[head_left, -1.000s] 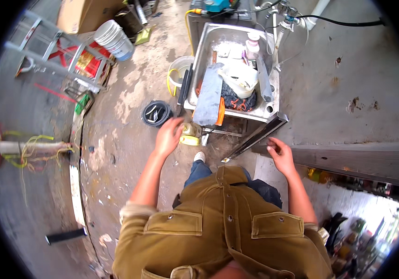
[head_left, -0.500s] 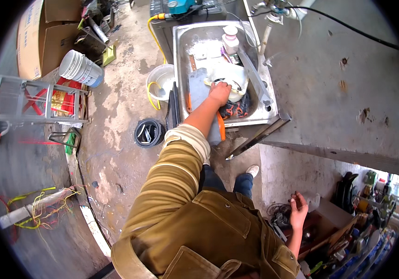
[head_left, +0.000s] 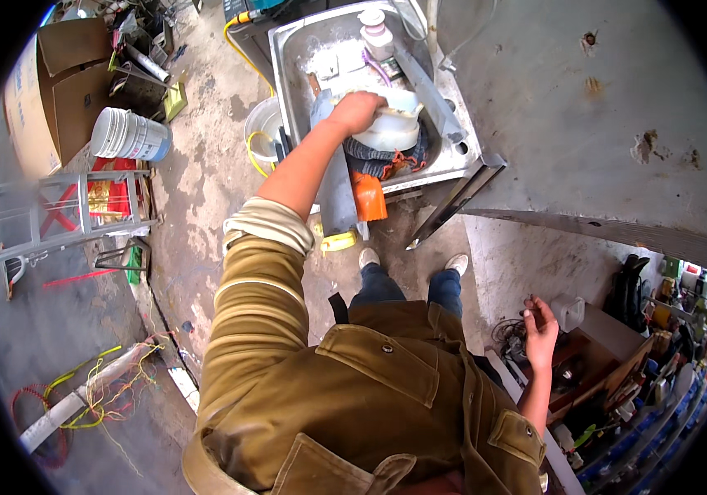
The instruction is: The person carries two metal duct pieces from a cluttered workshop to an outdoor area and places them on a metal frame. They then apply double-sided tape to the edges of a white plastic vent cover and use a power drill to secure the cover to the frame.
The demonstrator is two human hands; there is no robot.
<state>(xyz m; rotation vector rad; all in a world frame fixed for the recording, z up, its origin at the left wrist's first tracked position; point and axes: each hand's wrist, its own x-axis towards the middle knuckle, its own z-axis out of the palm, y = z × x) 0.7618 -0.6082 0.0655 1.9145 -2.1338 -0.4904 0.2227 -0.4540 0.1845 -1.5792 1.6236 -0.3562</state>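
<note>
My left grip (head_left: 359,111) is closed on the left side of the rim of a white tub (head_left: 393,132). The fingertips are hidden, so I cannot tell their exact seating. The tub is inside the steel sink (head_left: 465,163), toward the near side. Dark cloth (head_left: 374,158) with orange edging shows directly below the tub; I cannot tell whether the tub rests on it or is raised clear.

A grey board (head_left: 337,194) runs beneath my left wrist and extends past the near edge of the sink. An orange piece (head_left: 368,196) is just beside the board, on its right. A grey metal strip (head_left: 429,91) lies at a slant to the right of the tub. A white pump bottle (head_left: 376,40) stands toward the far side, with a purple item (head_left: 376,66) near it.

My right grip (head_left: 540,330) holds nothing; its fingers are loosely bent and apart. It is well away from the sink, near a clear jug (head_left: 568,312).

A yellow item (head_left: 338,241) lies on the floor (head_left: 213,198), near the lower end of the board. A clear bucket (head_left: 259,136) stands left of the sink.
</note>
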